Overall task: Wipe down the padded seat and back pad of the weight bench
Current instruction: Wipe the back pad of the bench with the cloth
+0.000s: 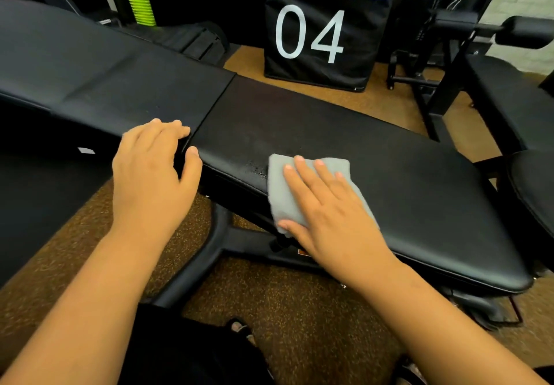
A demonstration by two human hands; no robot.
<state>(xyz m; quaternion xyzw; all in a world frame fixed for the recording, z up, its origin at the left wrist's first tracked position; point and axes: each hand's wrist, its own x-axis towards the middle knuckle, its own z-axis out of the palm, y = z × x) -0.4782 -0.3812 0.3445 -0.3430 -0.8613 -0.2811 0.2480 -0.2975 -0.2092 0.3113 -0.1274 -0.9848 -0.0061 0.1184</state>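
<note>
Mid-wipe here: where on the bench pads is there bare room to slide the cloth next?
The seat pad is bare beyond the right hand and grey cloth, out to its far end and back edge. The back pad is bare past the left hand. It is crowded at the near edge by the gap between pads, where both hands sit.

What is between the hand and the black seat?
A folded grey cloth lies flat between the right hand and the seat pad, as the head view shows.
</note>
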